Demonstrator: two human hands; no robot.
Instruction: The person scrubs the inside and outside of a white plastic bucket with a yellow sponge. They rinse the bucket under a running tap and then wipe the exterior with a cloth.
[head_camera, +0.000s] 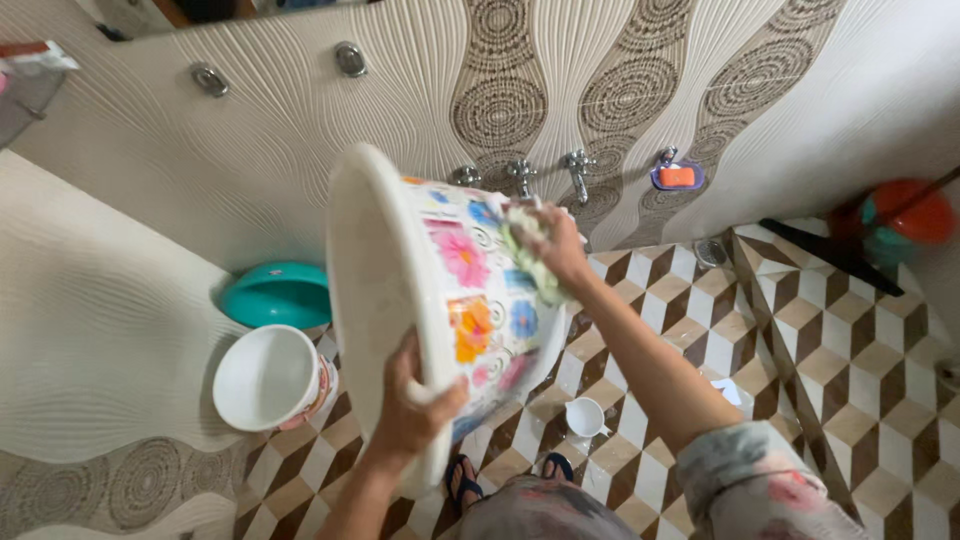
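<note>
A big white plastic tub (380, 290) with coloured flowers printed on its outside is held up and tipped on its side over the bathroom floor. My left hand (412, 405) grips its lower rim, thumb over the edge. My right hand (556, 246) presses a pale green scrubbing cloth (528, 262) against the tub's flowered outer wall near the bottom. My feet in sandals (505, 478) show below the tub.
On the floor at the left lie a smaller white bucket (268, 378) and a teal basin (278, 294). A small white mug (585, 417) stands on the patterned tiles. Taps (522, 174) and an orange soap in a dish (677, 176) are on the wall; a red and teal object (905, 218) sits at the right.
</note>
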